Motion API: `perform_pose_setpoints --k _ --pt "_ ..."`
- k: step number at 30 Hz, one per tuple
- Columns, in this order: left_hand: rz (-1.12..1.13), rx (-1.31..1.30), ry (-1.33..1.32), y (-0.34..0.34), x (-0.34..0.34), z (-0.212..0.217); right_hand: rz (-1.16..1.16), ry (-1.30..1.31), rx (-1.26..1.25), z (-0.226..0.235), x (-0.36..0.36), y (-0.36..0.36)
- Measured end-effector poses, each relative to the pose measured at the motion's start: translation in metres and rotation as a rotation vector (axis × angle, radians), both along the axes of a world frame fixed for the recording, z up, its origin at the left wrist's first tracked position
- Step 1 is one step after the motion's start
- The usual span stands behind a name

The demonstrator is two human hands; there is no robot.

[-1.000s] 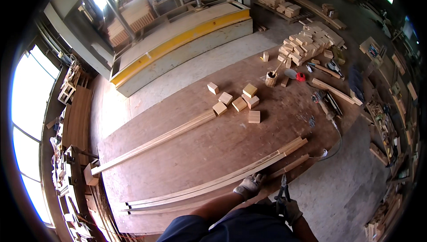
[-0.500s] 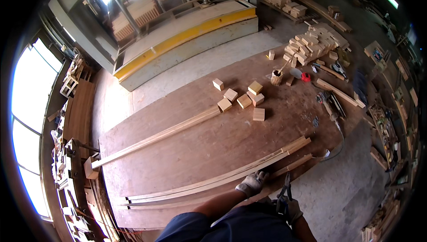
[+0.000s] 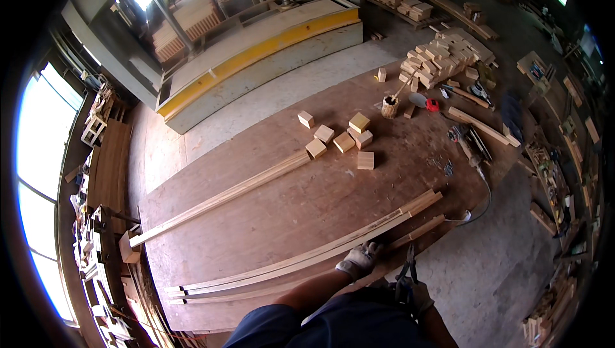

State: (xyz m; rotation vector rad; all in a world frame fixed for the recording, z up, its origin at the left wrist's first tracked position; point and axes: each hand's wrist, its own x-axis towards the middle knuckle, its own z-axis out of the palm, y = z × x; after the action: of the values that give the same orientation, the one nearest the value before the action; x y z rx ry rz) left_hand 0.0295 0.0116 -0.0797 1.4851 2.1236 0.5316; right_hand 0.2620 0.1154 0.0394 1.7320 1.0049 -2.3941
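Observation:
My left hand (image 3: 359,260), in a pale work glove, lies over the near long wooden strip (image 3: 410,238), with its fingers curled down onto it. Close beside it run more long pale strips (image 3: 301,260), laid together along the table's near side. My right hand (image 3: 419,298), gloved too, is wrapped round dark-handled pliers (image 3: 405,274) at the table's near edge. The plier jaws point up and away, by the near strip. I cannot tell whether the jaws touch the wood; part of the right hand is hidden by the tool.
On the brown table (image 3: 256,220), another long strip (image 3: 218,201) ends by several wooden blocks (image 3: 344,142). Farther right are a corded power tool (image 3: 466,146), a red tape measure (image 3: 432,105), a brush pot (image 3: 389,107) and a block pile (image 3: 442,60). A yellow-edged bench (image 3: 262,47) stands beyond.
The whole view has shifted slightly, with the table's things lying a little farther left and up. My left hand stays on the strip, and my right hand keeps hold of the pliers.

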Motion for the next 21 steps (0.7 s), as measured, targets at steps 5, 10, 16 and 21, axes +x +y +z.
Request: perform_pose_setpoints --k 5,10,16,21 --pt "-0.022 -0.022 -0.013 0.0 -0.003 0.022 0.0 0.012 -0.015 0.012 -0.007 0.001" --pt "-0.056 -0.04 0.022 0.001 -0.005 0.04 0.007 0.009 -0.017 0.039 -0.02 -0.001" --pt "-0.032 -0.03 -0.024 0.001 -0.006 0.046 0.029 -0.009 0.012 0.007 -0.006 -0.001" --pt "-0.063 -0.02 0.006 0.001 -0.008 0.051 0.061 0.02 0.021 0.007 -0.008 -0.002"
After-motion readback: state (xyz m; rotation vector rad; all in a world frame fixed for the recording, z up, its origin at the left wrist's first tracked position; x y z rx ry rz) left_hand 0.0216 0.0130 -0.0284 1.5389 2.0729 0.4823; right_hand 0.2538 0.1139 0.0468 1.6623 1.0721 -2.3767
